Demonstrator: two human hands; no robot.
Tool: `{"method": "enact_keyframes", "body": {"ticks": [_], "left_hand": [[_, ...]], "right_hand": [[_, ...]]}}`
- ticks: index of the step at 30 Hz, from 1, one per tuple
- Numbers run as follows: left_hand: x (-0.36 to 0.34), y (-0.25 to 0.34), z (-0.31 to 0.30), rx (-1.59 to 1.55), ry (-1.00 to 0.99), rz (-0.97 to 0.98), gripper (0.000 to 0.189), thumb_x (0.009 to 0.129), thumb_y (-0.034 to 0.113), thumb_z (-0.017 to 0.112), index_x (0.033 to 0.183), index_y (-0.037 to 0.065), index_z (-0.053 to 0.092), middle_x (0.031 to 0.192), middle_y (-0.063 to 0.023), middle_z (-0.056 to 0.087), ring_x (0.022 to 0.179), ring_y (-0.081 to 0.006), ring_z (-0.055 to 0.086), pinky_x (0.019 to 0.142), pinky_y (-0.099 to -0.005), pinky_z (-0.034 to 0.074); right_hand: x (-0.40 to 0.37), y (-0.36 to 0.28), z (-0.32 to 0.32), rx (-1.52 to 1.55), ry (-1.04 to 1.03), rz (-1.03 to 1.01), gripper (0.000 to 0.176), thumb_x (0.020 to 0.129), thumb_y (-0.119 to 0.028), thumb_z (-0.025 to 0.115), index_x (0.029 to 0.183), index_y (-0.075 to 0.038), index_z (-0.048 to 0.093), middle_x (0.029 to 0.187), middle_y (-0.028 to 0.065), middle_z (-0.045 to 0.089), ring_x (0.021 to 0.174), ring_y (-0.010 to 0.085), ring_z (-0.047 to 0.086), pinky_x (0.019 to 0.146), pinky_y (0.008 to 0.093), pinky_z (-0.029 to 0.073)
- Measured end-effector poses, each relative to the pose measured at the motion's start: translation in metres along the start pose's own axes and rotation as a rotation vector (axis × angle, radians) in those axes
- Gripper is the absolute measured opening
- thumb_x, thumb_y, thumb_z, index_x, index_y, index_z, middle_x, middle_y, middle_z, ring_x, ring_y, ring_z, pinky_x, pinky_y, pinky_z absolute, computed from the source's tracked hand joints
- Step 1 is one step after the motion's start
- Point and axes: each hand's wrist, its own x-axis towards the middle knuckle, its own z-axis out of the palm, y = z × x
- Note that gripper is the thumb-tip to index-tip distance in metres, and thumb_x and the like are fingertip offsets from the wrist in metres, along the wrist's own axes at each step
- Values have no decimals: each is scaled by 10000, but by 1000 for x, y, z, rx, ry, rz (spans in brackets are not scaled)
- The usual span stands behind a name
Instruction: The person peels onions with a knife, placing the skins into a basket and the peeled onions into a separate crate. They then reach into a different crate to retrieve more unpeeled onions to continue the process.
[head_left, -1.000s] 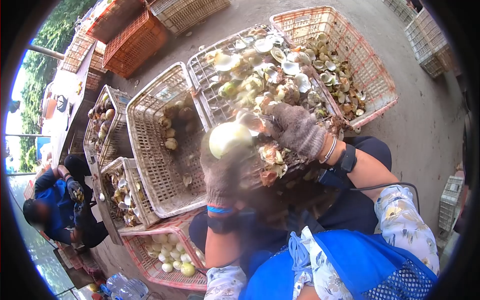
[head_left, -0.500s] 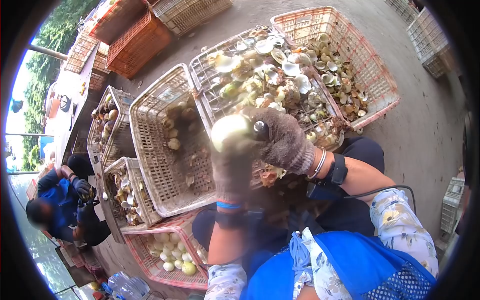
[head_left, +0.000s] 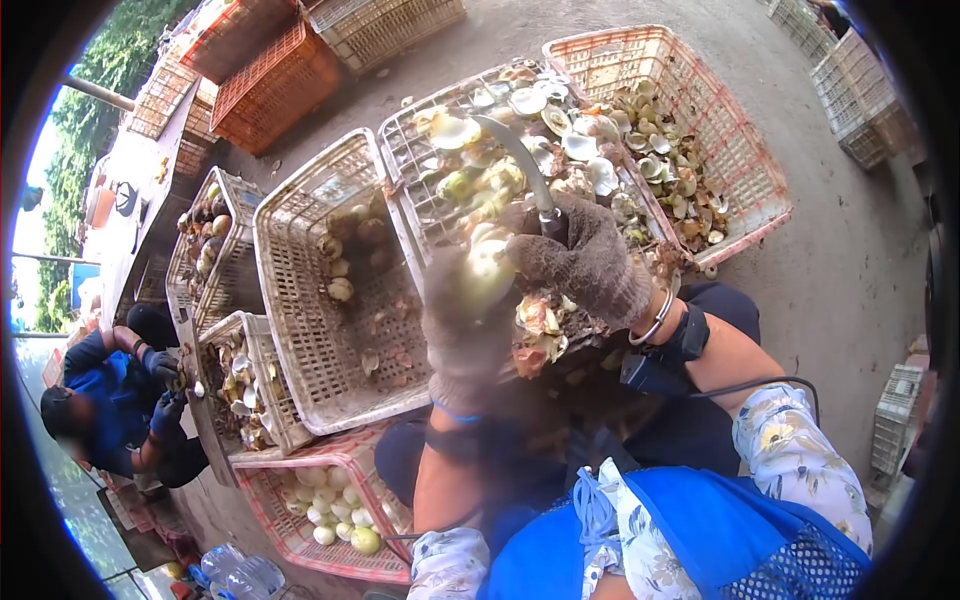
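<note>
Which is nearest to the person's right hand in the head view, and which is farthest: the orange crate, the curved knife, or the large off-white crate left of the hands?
Nearest first from the right hand:
1. Curved knife: gripped in it, blade pointing up and left.
2. Large off-white crate: to the left.
3. Orange crate: far off, upper left.

An open-air produce-peeling yard, going by its bare grey ground and the trees (head_left: 105, 110) at the upper left of the frame; plastic crates stand all about, a white one (head_left: 335, 290) left of centre, orange ones (head_left: 275, 85) at upper left, a red one (head_left: 330, 510) at lower left with peeled onions (head_left: 330, 505), and one at upper right holding peelings (head_left: 675, 170); a co-worker (head_left: 120, 400) sits at the left edge beside more crates
</note>
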Motion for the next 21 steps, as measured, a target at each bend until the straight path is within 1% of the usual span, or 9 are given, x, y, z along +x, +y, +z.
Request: {"method": "enact_keyframes", "body": {"ticks": [4,8,11,14,16,18,19,20,21], "left_hand": [[1,1,-5,83,-83,-22,644,700,59,815,1257,36,494,1174,-192,589,1082,-354,606,933,-414,488],[9,2,-5,309,-173,195,582,714,60,802,1222,36,519,1140,-189,606,1036,-355,626,886,-417,506],[12,5,-5,165,-126,178,575,707,67,812,1206,41,528,1142,-188,603,1037,-351,622,896,-416,502],[13,13,-7,104,-214,60,616,693,63,825,1223,42,512,1150,-189,593,1065,-352,605,914,-424,492],[12,16,-5,51,-70,160,663,661,49,845,1231,42,507,1150,-179,587,1112,-342,582,937,-419,479],[9,13,-10,195,-108,189,679,637,19,853,1222,44,510,1141,-154,588,1136,-322,567,961,-412,467],[3,9,-2,-159,31,71,689,637,25,854,1234,48,511,1140,-137,588,1144,-307,563,964,-408,471],[0,5,1,-513,168,-48,699,637,30,855,1246,52,513,1139,-120,588,1152,-291,560,968,-403,475],[14,5,-23,-73,-70,102,759,652,36,844,1315,54,475,1169,-104,585,1158,-268,559,953,-406,496]], "right_hand": [[-3,-1,3,-193,-41,-21,294,825,-247,766,1028,-54,675,771,16,639,692,62,556,647,249,489],[5,5,3,-215,-3,-1,213,828,-206,733,965,-50,685,673,73,603,601,82,563,577,269,490],[15,7,-9,-370,-37,237,199,877,-126,653,1036,-6,652,703,-3,610,615,56,581,600,250,501],[16,24,-23,-836,-290,-525,435,766,-136,745,1184,-103,630,1079,134,659,884,238,657,772,337,545],[11,20,-21,-703,-397,-300,560,721,-92,747,1258,-104,589,1202,128,613,994,229,630,845,353,534],[16,27,-22,-770,-393,-678,543,724,-79,744,1246,-104,598,1174,106,619,1003,232,627,850,350,533],[17,26,-16,-583,-373,-681,435,797,-126,724,1218,-99,619,1074,98,661,848,185,659,697,295,550],[15,20,-15,-582,-372,-688,435,797,-126,724,1218,-99,619,1074,98,661,848,185,659,697,295,550],[10,7,-14,-69,-397,-86,376,834,-163,708,1193,-81,633,993,90,677,746,158,650,613,265,528]]}}
